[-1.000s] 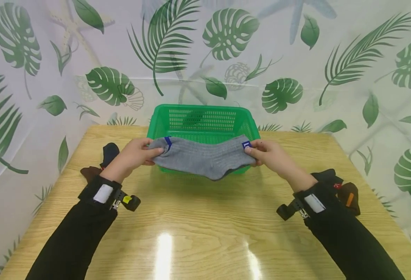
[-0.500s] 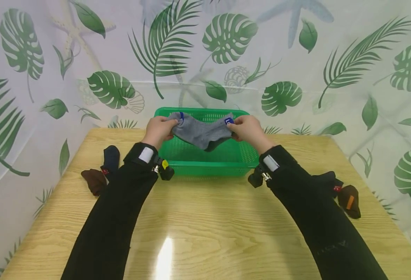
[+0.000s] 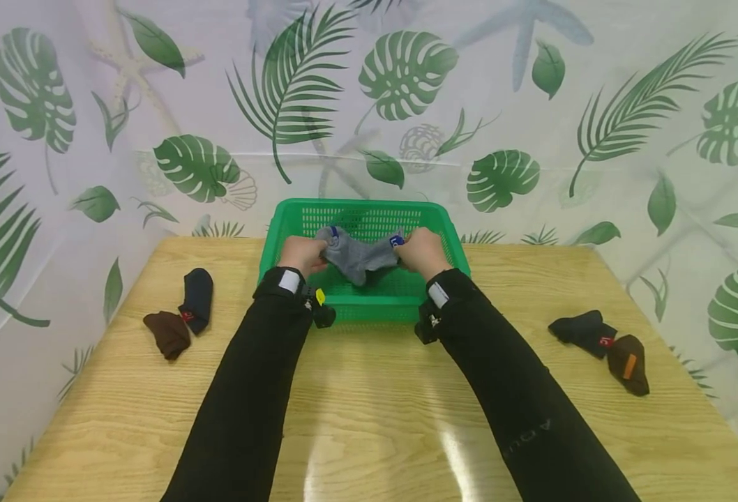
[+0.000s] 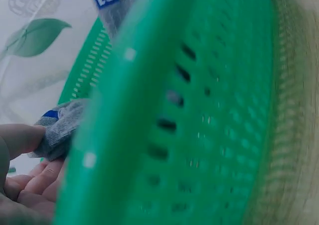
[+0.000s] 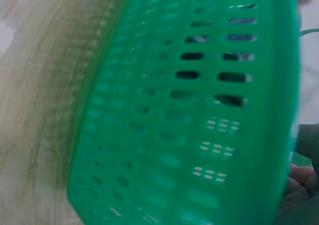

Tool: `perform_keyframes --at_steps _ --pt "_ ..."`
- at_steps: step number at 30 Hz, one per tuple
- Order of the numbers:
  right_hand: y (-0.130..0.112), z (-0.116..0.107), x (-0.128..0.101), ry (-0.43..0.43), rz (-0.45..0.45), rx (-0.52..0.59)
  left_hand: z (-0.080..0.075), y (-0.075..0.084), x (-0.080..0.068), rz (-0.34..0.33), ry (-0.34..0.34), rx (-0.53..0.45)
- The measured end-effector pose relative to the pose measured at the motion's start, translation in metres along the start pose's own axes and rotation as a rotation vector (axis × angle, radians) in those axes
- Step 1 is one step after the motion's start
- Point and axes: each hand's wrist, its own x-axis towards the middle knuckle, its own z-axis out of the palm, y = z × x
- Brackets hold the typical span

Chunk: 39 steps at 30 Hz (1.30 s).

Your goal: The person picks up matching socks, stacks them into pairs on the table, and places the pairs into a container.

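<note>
With the grey sock pair (image 3: 358,255) pinched at each end by both hands (image 3: 303,254) (image 3: 422,252) inside the green basket (image 3: 319,307), an uneven release could leave it unfolded or draped over the rim.

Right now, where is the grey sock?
In the head view the grey sock hangs inside the green basket at the table's far middle, gripped at its ends by the left hand and right hand.

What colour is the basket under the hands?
Green, with slotted walls. The basket shows best in the head view; both wrist views show it blurred.
</note>
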Motion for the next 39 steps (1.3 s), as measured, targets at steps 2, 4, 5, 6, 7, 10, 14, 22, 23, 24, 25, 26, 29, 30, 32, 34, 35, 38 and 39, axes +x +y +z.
perform_keyframes --at_steps 2,4,5,6,7,10,14,22,23,24,25,26,29,30,32,34,35,38,39 --pt "0.006 0.001 0.002 0.009 0.016 0.0 -0.004 -0.004 0.001 0.007 0.013 -0.009" --pt "0.013 0.001 0.003 0.024 0.032 0.007 -0.008 -0.007 0.002 0.02 0.039 -0.007" --pt "0.017 0.001 0.004 0.03 0.04 0.01 -0.009 -0.008 0.003 0.029 0.05 0.004" --pt "0.02 0.0 0.004 0.035 0.047 0.01 -0.01 -0.009 0.004 0.037 0.061 0.016" --pt "0.023 0.0 0.004 0.04 0.056 0.008 -0.011 -0.01 0.005 0.045 0.07 0.038" --pt "0.029 0.002 0.004 0.041 0.058 0.011 -0.011 -0.012 0.006 0.073 0.093 0.144" --pt "0.034 0.009 0.007 0.033 0.054 -0.02 -0.012 -0.014 0.004 0.08 0.103 0.301" --pt "0.041 0.017 0.013 -0.045 0.026 -0.116 -0.017 -0.017 0.007 0.019 -0.094 0.529" --pt "0.041 0.018 0.013 -0.055 0.027 -0.135 -0.018 -0.018 0.007 0.021 -0.098 0.554" --pt "0.04 0.018 0.013 -0.072 0.028 -0.156 -0.018 -0.018 0.007 0.021 -0.1 0.572" --pt "0.04 0.019 0.013 -0.087 0.031 -0.174 -0.018 -0.018 0.006 0.019 -0.106 0.59" --pt "0.039 0.019 0.013 -0.105 0.033 -0.193 -0.018 -0.018 0.005 0.022 -0.114 0.62" --pt "0.037 0.019 0.011 -0.149 0.026 -0.267 -0.019 -0.016 0.003 0.015 -0.15 0.702" --pt "0.037 0.019 0.011 -0.16 0.02 -0.288 -0.019 -0.015 0.003 0.013 -0.167 0.734" --pt "0.036 0.019 0.009 -0.156 -0.004 -0.323 -0.019 -0.013 0.002 0.02 -0.197 0.822" --pt "0.035 0.02 0.008 -0.137 -0.052 -0.349 -0.018 -0.011 0.002 0.042 -0.216 0.918" --pt "0.035 0.02 0.007 -0.137 -0.083 -0.35 -0.016 -0.011 0.004 0.063 -0.216 0.96" --pt "0.034 0.023 0.007 -0.207 -0.193 -0.324 -0.01 -0.016 0.014 0.175 -0.246 1.137" --pt "0.034 0.024 0.007 -0.261 -0.228 -0.308 -0.008 -0.02 0.02 0.208 -0.276 1.189"
